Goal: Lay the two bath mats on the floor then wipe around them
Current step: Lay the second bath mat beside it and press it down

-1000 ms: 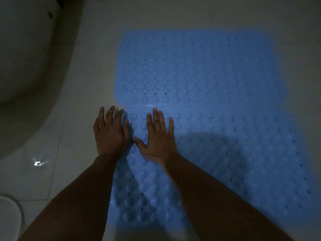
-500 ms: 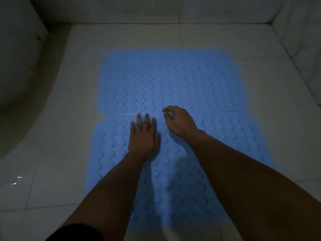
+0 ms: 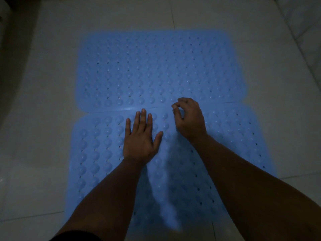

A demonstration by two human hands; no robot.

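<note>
Two blue bath mats flat on the pale tiled floor point(image 3: 43, 136), filling the centre of the frame. Far mat point(image 3: 161, 68) across the upper middle, studded with rows of round bumps and small holes; near mat point(image 3: 97, 153) below it, running down toward the lower edge and partly hidden under both forearms. Long edges meeting at a seam across the middle of the frame, the far mat's edge seeming to overlap the near one slightly at centre left. Left hand point(image 3: 140, 141) just below that seam, left of centre: palm down on the near mat, fingers straight and close together, thumb spread out to the right, fingertips almost reaching the seam, gripping nothing. Right hand point(image 3: 190, 119) just to its right and slightly higher in the frame, knuckles raised, fingers curled, thumb and forefinger drawn together right at the seam, where the near mat's top edge lies. Looks like a pinch on that edge, though too dim to tell whether any mat material sits between the fingertips. Hands near each other but apart, a strip of bumpy mat between them. Grout lines crossing the floor at upper centre and lower left. A dark sleeve edge point(image 3: 76, 236) at the bottom left of the frame.
</note>
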